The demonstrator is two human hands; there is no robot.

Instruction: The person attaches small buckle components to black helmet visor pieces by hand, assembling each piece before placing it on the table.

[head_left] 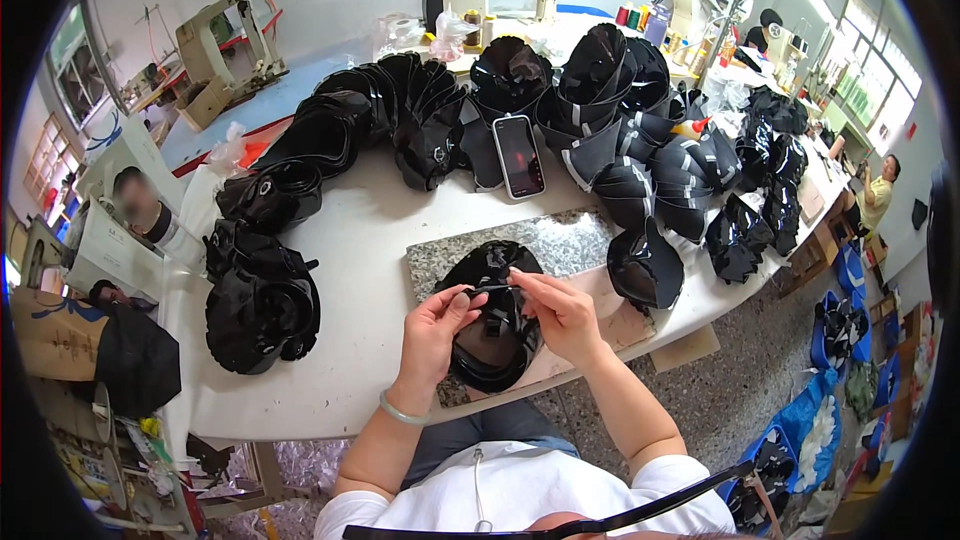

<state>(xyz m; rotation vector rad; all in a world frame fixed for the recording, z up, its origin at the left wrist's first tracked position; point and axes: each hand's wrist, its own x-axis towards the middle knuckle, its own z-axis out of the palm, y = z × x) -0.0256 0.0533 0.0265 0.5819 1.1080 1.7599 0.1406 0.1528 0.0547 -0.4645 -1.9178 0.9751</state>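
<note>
- Head view looks down on a white table point(330, 240) with a speckled stone slab point(560, 245) lying on it straight ahead of the person.
- On the near part of that slab lies a black cap point(495, 335), hollow side up, its long axis running roughly away from the person, crown end far and open end near.
- Both hands meet over the cap's far half: the left hand point(432, 325) comes in from the left, the right hand point(560, 312) from the right, and their fingertips pinch the two ends of a thin black strap point(490, 288) stretched crosswise between them.
- Each hand is closed in a pinch on the strap; the two hands stand close together and about equally near to the cap, which lies directly beneath and between them.
- Piles of more black caps point(620, 140) ring the far side of the table, and a phone point(520, 156) leans among them, well apart from the hands.
- Hard to make out: whether the strap is already fixed to the cap, since black lies on black; the fingers hide its ends.
- The cap's near rim is partly covered by the left wrist.
</note>
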